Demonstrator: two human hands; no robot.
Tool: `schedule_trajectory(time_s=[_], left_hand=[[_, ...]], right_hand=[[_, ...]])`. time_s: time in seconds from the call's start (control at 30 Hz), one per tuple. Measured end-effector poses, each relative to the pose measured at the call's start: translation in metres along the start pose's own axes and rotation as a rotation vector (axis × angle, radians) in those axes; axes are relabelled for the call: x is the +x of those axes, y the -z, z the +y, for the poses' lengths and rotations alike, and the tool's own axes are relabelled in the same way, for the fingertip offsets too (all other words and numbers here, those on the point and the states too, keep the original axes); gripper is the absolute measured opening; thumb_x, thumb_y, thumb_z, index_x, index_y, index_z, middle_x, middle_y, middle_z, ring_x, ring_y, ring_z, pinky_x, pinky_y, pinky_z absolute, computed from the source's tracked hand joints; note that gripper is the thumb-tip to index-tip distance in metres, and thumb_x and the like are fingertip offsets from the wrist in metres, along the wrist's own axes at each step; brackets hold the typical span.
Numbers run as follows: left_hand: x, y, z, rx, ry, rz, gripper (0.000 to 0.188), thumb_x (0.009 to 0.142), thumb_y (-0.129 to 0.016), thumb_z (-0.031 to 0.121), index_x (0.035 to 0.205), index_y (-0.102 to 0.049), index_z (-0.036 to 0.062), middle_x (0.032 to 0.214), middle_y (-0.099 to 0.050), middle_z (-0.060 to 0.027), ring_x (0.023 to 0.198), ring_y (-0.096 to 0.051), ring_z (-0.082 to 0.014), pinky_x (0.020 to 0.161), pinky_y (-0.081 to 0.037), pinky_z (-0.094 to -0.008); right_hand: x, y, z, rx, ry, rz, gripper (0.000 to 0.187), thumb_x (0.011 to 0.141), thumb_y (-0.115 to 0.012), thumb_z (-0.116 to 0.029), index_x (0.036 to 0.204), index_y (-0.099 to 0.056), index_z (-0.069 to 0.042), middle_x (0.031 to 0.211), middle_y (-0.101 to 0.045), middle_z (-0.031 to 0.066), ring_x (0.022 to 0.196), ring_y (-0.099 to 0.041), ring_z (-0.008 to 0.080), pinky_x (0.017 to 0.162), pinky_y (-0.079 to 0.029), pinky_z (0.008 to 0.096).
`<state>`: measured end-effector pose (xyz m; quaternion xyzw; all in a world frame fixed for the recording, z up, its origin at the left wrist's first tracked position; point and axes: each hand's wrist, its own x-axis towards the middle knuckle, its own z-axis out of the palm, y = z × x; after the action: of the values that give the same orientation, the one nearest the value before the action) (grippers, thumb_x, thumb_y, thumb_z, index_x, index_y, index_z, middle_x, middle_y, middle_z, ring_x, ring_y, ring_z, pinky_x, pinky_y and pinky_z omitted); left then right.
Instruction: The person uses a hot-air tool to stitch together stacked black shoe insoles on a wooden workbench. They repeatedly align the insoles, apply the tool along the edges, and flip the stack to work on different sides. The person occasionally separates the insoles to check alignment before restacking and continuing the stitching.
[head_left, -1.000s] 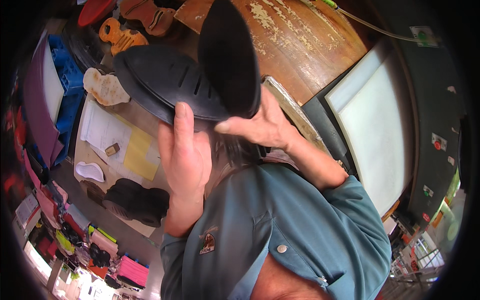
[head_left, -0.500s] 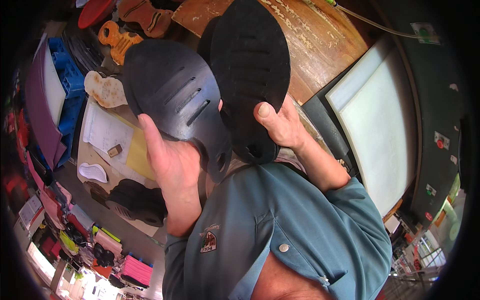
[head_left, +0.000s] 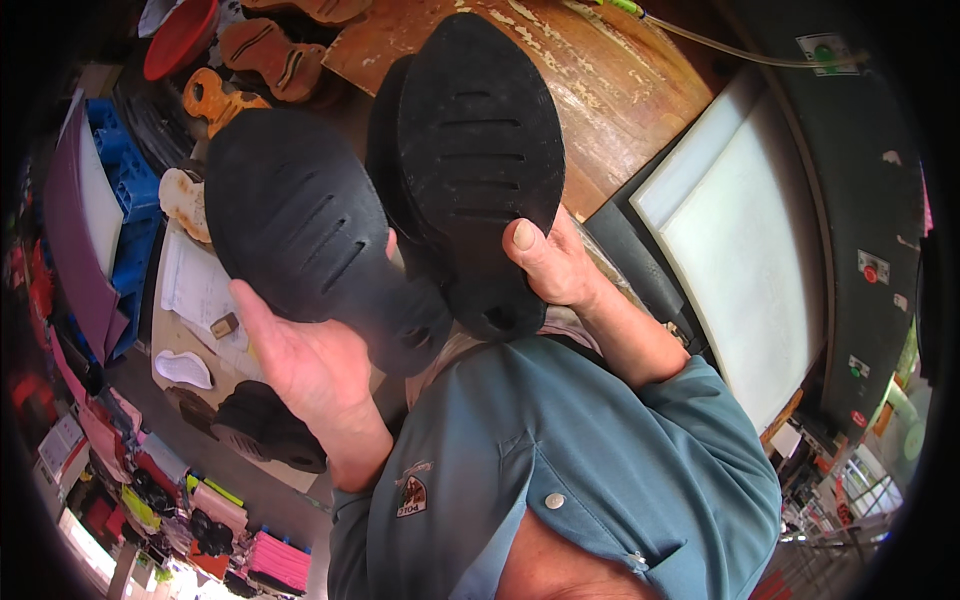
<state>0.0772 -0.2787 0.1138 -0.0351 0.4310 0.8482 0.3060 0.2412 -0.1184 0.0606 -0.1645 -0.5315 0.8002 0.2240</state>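
Observation:
My left hand (head_left: 318, 378) grips a black slotted sole-shaped piece (head_left: 285, 190) by its narrower part, thumb along the near-left edge and fingers mostly hidden behind it. A round hole pierces its narrow end. Beside it, my right hand (head_left: 560, 262) is closed on a stack of similar black sole-shaped pieces (head_left: 482, 130), thumb on the top one and fingers underneath. At least one more layer shows along the stack's left side; how many I cannot tell. The narrow ends of both lie close together in front of my chest.
Beyond the pieces is a worn wooden board (head_left: 630, 90). White slabs (head_left: 740, 270) lean at the right, beside a dark machine panel with buttons (head_left: 870, 230). Leftward are papers (head_left: 190, 275), a small block (head_left: 225, 325), a white sole shape (head_left: 183, 369), more black pieces (head_left: 265, 420) and a blue crate (head_left: 135, 185).
The piece in my left hand has moved left and tilted, so its shine is duller and a gap from the stack has widened. The stack sits slightly lower and further left in view.

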Motion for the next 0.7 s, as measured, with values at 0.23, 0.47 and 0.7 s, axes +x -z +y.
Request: schedule_trajectory(time_s=[0.23, 0.47, 0.7], left_hand=[[-0.006, 0.007, 0.001, 0.182, -0.067, -0.051, 0.061, 0.112, -0.055, 0.027, 0.159, -0.041, -0.0091, 0.164, -0.047, -0.0256, 0.149, -0.049, -0.0451, 0.123, -0.038, -0.0678], [-0.025, 0.014, -0.018, 0.311, -0.279, 0.061, 0.038, 0.110, -0.057, 0.009, 0.139, -0.063, -0.0147, 0.141, -0.064, -0.0214, 0.125, -0.064, -0.0283, 0.101, -0.054, -0.0295], [-0.032, 0.012, -0.022, 1.090, -1.249, -0.308, 0.026, 0.107, -0.058, -0.009, 0.130, -0.065, -0.0173, 0.132, -0.067, -0.0344, 0.116, -0.070, -0.0363, 0.109, -0.057, -0.0415]], right_hand=[[0.003, 0.001, -0.002, 0.016, 0.032, -0.038, 0.072, 0.106, -0.060, -0.053, 0.147, -0.057, 0.006, 0.144, -0.065, 0.0174, 0.133, -0.060, 0.0274, 0.114, -0.047, 0.0425], [0.004, -0.005, -0.025, -0.065, -0.022, -0.116, 0.084, 0.103, -0.056, -0.065, 0.144, -0.060, 0.008, 0.138, -0.069, 0.0226, 0.129, -0.066, 0.0314, 0.110, -0.051, 0.0431], [-0.002, -0.005, -0.025, 0.080, 0.124, -0.199, 0.070, 0.107, -0.054, -0.053, 0.135, -0.064, 0.010, 0.136, -0.067, 0.0250, 0.129, -0.064, 0.0369, 0.112, -0.048, 0.0481]])
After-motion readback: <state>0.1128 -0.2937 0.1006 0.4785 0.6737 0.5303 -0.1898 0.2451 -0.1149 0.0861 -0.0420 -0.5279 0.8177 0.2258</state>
